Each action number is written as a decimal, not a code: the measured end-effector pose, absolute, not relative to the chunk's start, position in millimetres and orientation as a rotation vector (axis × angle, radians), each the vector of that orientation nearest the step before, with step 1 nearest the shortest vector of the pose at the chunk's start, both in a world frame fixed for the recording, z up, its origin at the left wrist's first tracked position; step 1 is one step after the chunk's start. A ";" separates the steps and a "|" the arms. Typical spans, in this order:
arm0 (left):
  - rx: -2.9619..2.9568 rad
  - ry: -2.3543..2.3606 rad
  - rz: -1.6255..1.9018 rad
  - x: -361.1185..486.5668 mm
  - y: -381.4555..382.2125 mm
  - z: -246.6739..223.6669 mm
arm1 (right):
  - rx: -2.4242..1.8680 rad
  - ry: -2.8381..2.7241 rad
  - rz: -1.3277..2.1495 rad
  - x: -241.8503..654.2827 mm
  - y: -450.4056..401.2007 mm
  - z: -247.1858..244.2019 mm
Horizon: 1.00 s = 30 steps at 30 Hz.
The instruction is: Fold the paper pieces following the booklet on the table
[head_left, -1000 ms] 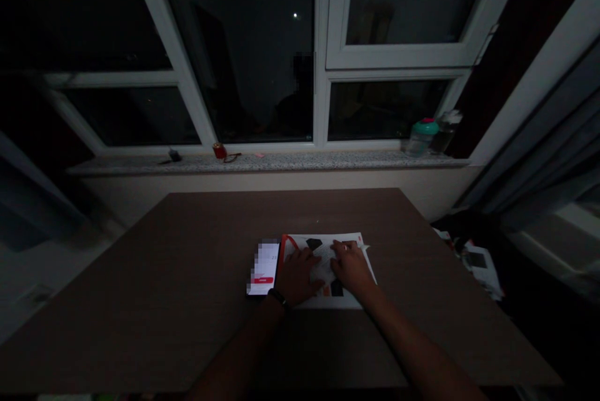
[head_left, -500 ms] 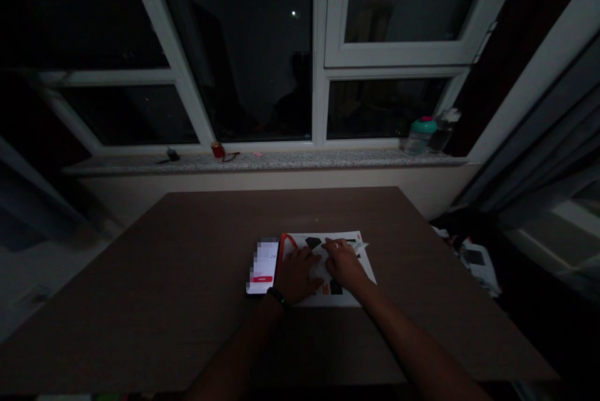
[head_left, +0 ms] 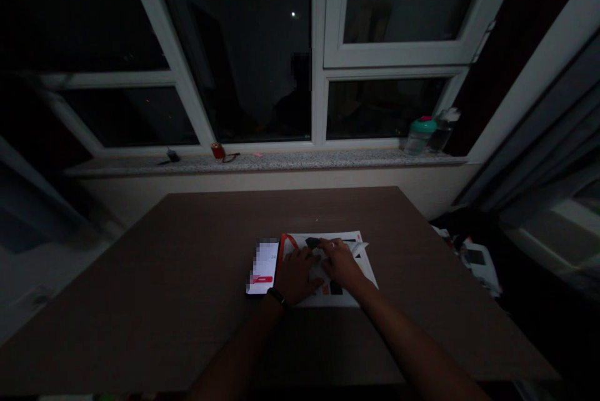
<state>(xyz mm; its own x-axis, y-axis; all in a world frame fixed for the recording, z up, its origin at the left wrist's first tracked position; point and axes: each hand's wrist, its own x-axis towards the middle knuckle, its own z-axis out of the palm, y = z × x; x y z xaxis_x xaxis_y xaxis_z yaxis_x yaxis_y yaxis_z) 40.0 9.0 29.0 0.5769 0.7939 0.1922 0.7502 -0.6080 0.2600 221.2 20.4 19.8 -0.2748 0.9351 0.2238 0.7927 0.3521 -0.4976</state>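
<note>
A printed sheet or thin booklet (head_left: 336, 301) with red, black and white areas lies flat on the table. My left hand (head_left: 296, 276) rests palm down on its left part, fingers spread. My right hand (head_left: 341, 267) is on the upper right part, its fingers drawn together on a smaller piece of white paper (head_left: 360, 248), whose pointed corner sticks out to the right. The rest of that piece is largely hidden under both hands. Just left of the sheet lies a phone (head_left: 265, 263) with a lit screen.
The brown table (head_left: 164, 282) reaches towards a granite windowsill (head_left: 290, 160). On the sill stand a bottle with a teal lid (head_left: 420, 135), a clear bottle (head_left: 444, 131) and a small red jar (head_left: 218, 150). Right of the table is a white object (head_left: 482, 267).
My right hand has slid slightly to the left over the paper. My left hand, the sheet and the phone stay in place.
</note>
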 end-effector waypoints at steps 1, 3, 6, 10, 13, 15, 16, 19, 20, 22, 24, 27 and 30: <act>2.648 1.306 0.437 40.0 8.8 29.3 | -1.505 -2.135 0.392 221.8 20.4 18.7; 2.632 1.310 0.441 40.1 8.3 29.5 | -1.522 -2.104 0.381 224.3 20.0 16.9; 2.614 1.325 0.461 40.0 8.0 28.5 | -1.578 -2.042 0.368 230.8 18.7 15.2; 2.620 1.321 0.464 39.5 8.0 28.2 | -1.608 -2.014 0.335 240.4 17.2 14.5; 2.632 1.314 0.480 39.3 7.0 30.3 | -1.565 -2.065 0.332 245.4 16.6 13.9; 2.632 1.316 0.486 39.5 6.1 32.1 | -1.530 -2.095 0.332 247.7 16.4 13.2; 2.630 1.316 0.484 39.7 5.6 32.9 | -1.516 -2.104 0.334 248.8 16.3 12.8; 2.628 1.311 0.477 40.0 4.8 33.7 | -1.482 -2.117 0.355 251.8 15.8 12.1; 2.628 1.310 0.478 40.0 4.6 33.6 | -1.465 -2.127 0.362 252.7 15.6 12.2; 2.631 1.310 0.488 39.7 4.5 32.9 | -1.437 -2.140 0.366 254.3 15.0 12.9; 2.635 1.305 0.500 39.3 4.4 32.1 | -1.432 -2.146 0.361 255.1 14.6 14.2; 2.641 1.291 0.512 38.7 4.3 30.6 | -1.444 -2.158 0.345 254.7 14.7 15.6; 2.638 1.292 0.517 38.7 4.6 28.7 | -1.456 -2.167 0.324 253.1 15.4 16.0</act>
